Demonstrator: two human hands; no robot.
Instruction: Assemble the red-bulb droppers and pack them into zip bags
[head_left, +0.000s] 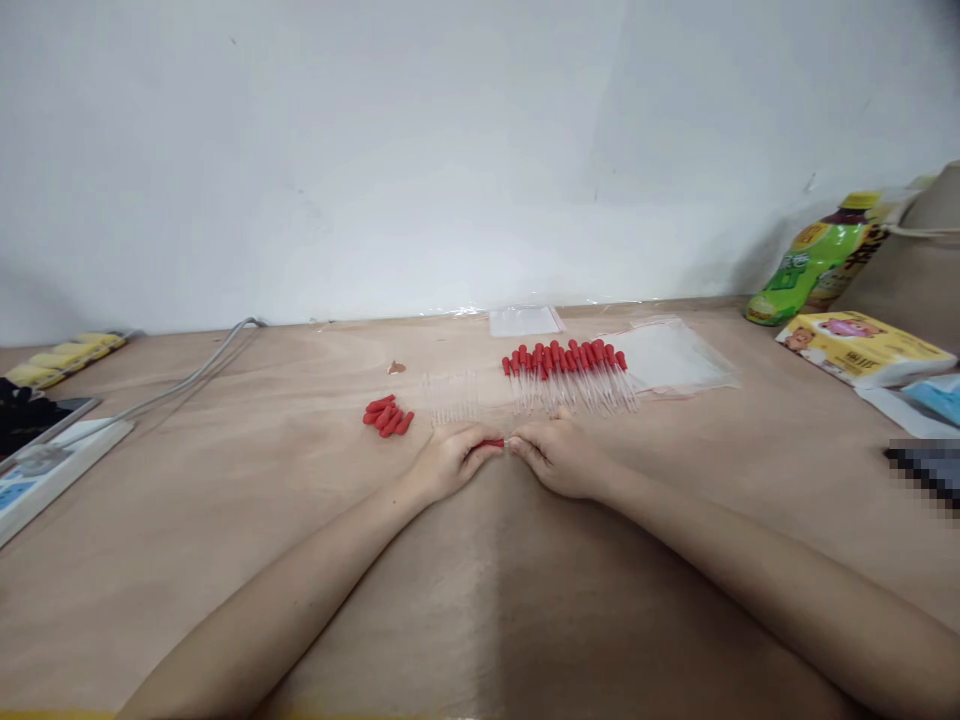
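My left hand (454, 460) is closed around a red rubber bulb (493, 443), whose end pokes out between finger and thumb. Facing it, my right hand (559, 456) pinches a clear dropper tube (507, 444) that meets the bulb's open end; most of the tube is hidden by my fingers. Loose red bulbs (388, 416) lie in a small pile left of my hands. Several clear tubes (451, 397) lie side by side just beyond my left hand. Beyond my right hand rests a row of droppers (571, 372) with red bulbs on clear tubes.
Plastic bags (675, 355) lie behind the droppers. On the right are a green drink bottle (814, 262), a yellow tissue pack (862, 345) and a dark pixelated object (926, 468). A power strip (52, 470) with a grey cable (199, 375) sits left. A wall (375, 160) closes off the back.
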